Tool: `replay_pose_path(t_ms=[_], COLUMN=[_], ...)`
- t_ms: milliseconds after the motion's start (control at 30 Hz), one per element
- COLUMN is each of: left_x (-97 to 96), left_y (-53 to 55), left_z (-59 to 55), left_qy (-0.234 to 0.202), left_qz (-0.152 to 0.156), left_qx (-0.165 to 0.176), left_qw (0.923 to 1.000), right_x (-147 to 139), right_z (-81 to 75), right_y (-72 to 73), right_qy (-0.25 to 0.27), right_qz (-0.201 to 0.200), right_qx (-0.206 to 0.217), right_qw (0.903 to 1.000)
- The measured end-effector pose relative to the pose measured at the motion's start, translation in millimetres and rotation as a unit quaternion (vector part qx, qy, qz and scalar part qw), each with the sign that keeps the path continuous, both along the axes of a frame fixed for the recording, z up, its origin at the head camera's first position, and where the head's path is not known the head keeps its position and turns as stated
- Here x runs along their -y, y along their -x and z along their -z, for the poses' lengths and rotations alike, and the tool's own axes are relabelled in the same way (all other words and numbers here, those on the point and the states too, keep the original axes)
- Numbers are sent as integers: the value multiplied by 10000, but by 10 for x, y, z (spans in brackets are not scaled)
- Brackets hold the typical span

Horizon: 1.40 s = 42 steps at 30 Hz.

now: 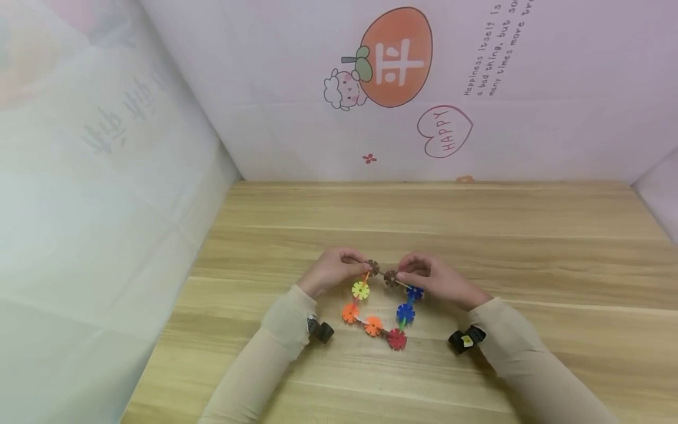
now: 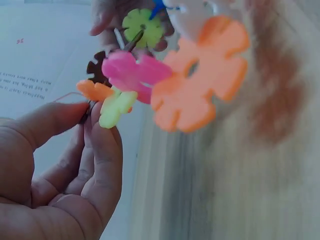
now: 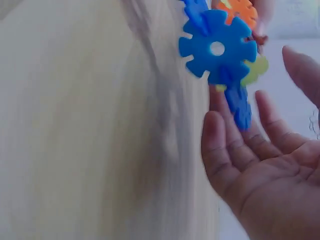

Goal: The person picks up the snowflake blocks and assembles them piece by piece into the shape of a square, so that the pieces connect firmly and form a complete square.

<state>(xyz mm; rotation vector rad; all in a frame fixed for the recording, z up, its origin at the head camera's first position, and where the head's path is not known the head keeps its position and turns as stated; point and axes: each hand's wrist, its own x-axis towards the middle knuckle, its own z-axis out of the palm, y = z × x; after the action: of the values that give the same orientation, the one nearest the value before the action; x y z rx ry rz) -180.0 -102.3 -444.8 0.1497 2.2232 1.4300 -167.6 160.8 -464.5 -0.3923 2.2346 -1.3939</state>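
Observation:
A loop of notched plastic snowflake discs lies between the two hands in the head view, joined edge to edge. My left hand (image 1: 333,272) pinches a brown disc (image 1: 373,268) at its far left corner with thumb and fingertips. Close by are a yellow disc (image 1: 361,290) and an orange disc (image 1: 350,313). My right hand (image 1: 442,281) has its thumb at the edge of a second brown disc (image 1: 391,278). In the right wrist view its thumb and fingers stand apart, beside a blue disc (image 3: 217,48). A red disc (image 1: 396,339) forms the near corner.
The wooden table (image 1: 529,247) spreads out around the loop. A printed white cloth (image 1: 286,118) hangs behind it and another covers the left side. Black wrist cameras (image 1: 320,331) sit on both beige sleeves (image 1: 519,335), low over the tabletop.

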Motion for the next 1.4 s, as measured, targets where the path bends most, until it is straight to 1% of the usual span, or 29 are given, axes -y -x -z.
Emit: replay_pose_path(t_ms=[67,167,233,300,400,533,600,767,900,967,1033,1067,1100,1133,1200,1267,1300,1333,1367,1400], left_x=[24,47,46,35,10,-16,-23,-19,-15,-3,13,24,38,53,85,116,130,142,152,160], left_y=[22,57,91,132,212,305,329,310,286,276,264,253,237,227,189,122,84,43,-6,-56], left_z=[18,41,62,89,144,253,312,400,393,372,339,321,297,274,208,133,94,57,12,-27], left_qy=[-145,-429,-745,-982,-1288,-1497,-1586,-1551,-1441,-1186,-830,-612,-371,-134,212,610,848,1072,1350,1647], left_qz=[-199,-490,-709,-886,-1144,-1252,-1230,-1268,-1272,-1182,-1084,-1050,-996,-952,-889,-811,-715,-601,-462,-324], left_qx=[109,307,494,583,733,837,887,937,886,708,469,332,127,-102,-551,-1115,-1453,-1784,-2131,-2469], left_qw=[9996,9974,9935,9895,9823,9772,9756,9752,9773,9833,9895,9920,9943,9953,9943,9886,9832,9762,9665,9544], right_x=[-60,-129,-156,-172,-177,-184,-187,-184,-191,-205,-227,-240,-254,-267,-285,-293,-293,-288,-284,-277], right_z=[-4,-14,-14,0,39,118,155,218,205,180,156,142,132,118,95,62,46,24,-1,-26], right_y=[18,59,99,152,251,388,435,465,441,423,396,377,355,332,276,202,162,118,72,26], right_qy=[-237,-263,-200,-69,20,282,403,668,664,492,369,277,163,45,-123,-414,-566,-712,-867,-1043], right_qz=[128,286,409,577,843,1135,1210,1293,1277,1243,1188,1167,1130,1092,1018,959,898,843,787,750], right_qx=[-4,164,244,335,341,430,451,526,532,445,350,284,156,5,-327,-782,-1077,-1342,-1610,-1885], right_qw=[9996,9991,9987,9977,9959,9922,9908,9879,9882,9900,9916,9924,9933,9940,9942,9914,9885,9848,9800,9736])
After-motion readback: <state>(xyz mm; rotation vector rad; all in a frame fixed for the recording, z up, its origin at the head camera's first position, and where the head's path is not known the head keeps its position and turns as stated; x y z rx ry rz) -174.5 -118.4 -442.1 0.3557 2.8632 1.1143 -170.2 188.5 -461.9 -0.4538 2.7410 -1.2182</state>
